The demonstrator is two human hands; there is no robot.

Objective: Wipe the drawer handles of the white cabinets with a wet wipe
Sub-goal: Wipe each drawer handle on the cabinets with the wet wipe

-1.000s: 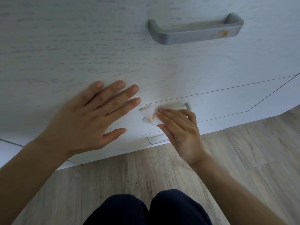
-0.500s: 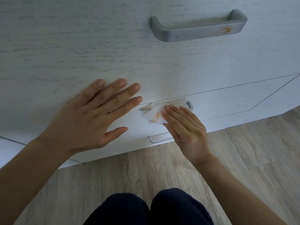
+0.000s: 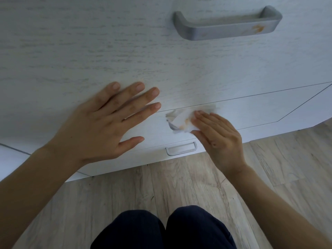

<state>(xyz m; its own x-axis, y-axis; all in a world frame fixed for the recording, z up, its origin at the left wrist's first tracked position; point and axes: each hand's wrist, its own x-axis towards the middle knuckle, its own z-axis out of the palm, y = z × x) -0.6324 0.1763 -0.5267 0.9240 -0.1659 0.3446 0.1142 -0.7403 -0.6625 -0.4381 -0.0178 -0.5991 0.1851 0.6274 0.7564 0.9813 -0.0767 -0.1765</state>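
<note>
A white wet wipe point(image 3: 183, 121) with orange smears lies over the middle drawer handle point(image 3: 172, 127), of which only the left end shows. My right hand point(image 3: 217, 139) holds the wipe against that handle, fingers on top and thumb beneath. My left hand point(image 3: 100, 126) rests flat with spread fingers on the white cabinet front point(image 3: 89, 51), just left of the wipe. The large grey top handle point(image 3: 226, 29) above carries an orange stain point(image 3: 258, 28) near its right end. A small metal bottom handle point(image 3: 180, 149) sits just below the wipe.
Light wood-look flooring point(image 3: 269, 177) runs under the cabinet. My knees in dark trousers point(image 3: 161, 229) are at the bottom centre, close to the cabinet base. The cabinet's right corner angles away at the far right.
My right hand has slid the wipe to the right along the middle handle, uncovering the handle's left end. My left hand stays pressed on the drawer front.
</note>
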